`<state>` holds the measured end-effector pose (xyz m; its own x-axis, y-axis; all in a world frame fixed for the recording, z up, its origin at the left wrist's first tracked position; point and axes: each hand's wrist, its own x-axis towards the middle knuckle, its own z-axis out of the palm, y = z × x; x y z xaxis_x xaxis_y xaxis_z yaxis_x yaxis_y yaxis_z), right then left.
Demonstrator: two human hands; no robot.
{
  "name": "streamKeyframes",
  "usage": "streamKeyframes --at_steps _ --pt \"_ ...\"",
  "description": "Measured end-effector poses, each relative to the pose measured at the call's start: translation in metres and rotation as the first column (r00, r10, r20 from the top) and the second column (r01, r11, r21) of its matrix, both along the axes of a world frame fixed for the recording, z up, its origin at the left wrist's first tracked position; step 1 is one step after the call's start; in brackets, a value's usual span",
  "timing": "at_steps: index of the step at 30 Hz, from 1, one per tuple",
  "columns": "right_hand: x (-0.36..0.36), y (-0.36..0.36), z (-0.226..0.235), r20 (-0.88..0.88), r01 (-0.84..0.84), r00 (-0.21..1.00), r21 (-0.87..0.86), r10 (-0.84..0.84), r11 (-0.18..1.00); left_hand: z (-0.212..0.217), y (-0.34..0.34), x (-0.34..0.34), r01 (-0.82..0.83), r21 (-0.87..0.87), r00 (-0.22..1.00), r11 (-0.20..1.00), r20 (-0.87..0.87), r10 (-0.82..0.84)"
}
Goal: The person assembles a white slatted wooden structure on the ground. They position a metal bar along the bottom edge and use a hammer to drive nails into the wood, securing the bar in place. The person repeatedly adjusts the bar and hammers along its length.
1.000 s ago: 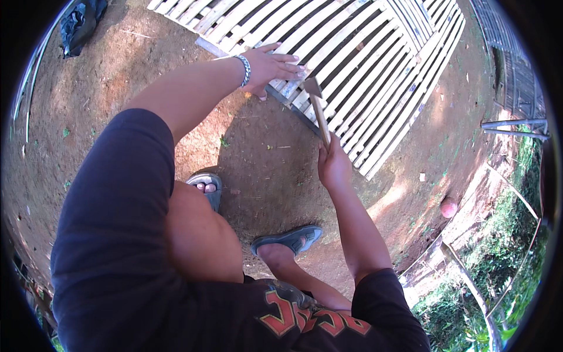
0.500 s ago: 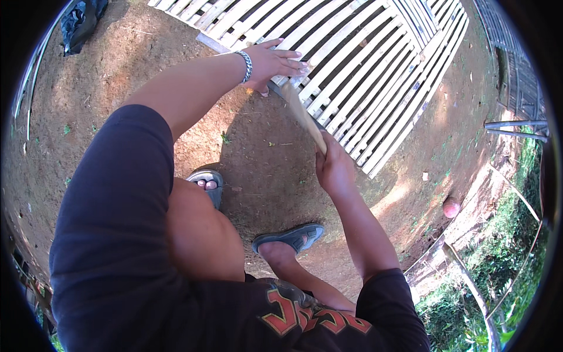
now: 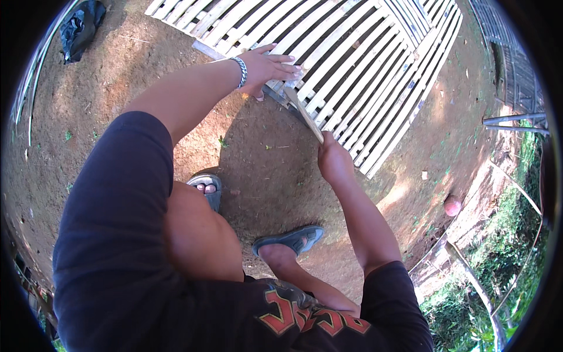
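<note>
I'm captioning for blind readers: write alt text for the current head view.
A person's left hand lies on the edge of a pale slatted panel over bare earth; the right hand grips a wooden-handled tool at that edge.

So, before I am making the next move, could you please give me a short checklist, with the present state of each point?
1. Right hand has a firm-looking grip on the wooden-handled tool: ok, closed round the handle.
2. Left hand placed on the slatted panel: ok, fingers spread over the slats near its edge.
3. Left fingers well clear of the tool's head: not ok, the head is close beside them.
4. Tool's head touching the panel: cannot tell from this angle.
5. Sandals clear of the panel: ok, both are apart from it.
</note>
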<state>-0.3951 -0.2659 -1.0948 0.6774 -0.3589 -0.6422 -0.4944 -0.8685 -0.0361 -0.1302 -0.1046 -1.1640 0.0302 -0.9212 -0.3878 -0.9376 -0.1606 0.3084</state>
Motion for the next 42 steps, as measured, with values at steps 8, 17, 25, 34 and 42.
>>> streamKeyframes --at_steps 8,17,25,34,42 --pt "-0.015 0.000 0.000 0.253 -0.072 0.967 0.119 0.040 0.990 -0.001 -0.003 0.001 0.000 0.000 1.000 1.000 -0.001 0.000" --pt "-0.020 0.010 0.001 0.241 0.186 0.939 0.242 -0.244 0.952 0.002 -0.001 0.002 0.018 -0.006 1.000 1.000 0.006 -0.018" --pt "-0.019 0.031 0.009 0.487 0.300 0.763 0.316 -0.425 0.900 0.001 0.001 0.005 0.032 -0.046 0.999 0.998 0.023 -0.031" --pt "-0.018 0.033 0.005 0.470 0.313 0.780 0.279 -0.413 0.908 -0.005 0.000 0.003 0.025 -0.051 0.999 0.998 0.027 -0.023" --pt "-0.014 0.039 0.006 0.275 0.332 0.874 0.263 -0.401 0.906 0.009 0.006 0.008 -0.020 -0.013 1.000 1.000 0.001 0.020"
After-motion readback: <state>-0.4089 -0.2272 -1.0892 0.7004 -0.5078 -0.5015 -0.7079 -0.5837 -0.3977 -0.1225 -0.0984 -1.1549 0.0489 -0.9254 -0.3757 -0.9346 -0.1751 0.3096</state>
